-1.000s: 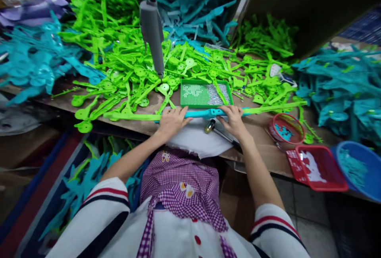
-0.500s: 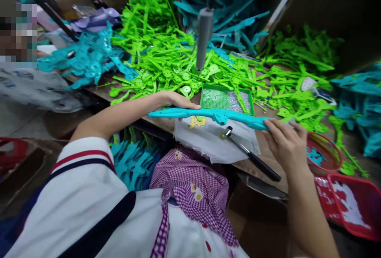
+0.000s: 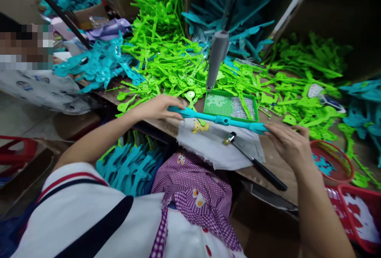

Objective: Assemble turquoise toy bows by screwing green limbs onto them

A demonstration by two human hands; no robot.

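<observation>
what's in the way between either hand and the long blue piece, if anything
Nothing visible: the left hand and right hand grip the long blue piece directly, one near each end. The hammer lies on its near side, head on the white cloth, not between.

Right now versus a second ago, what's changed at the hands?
Left hand moved left, right hand right, out to the ends of the teal piece; green bars no longer stick out past it. Unchanged: both hands hold it; hammer head on the white cloth, green tray just beyond.
</observation>
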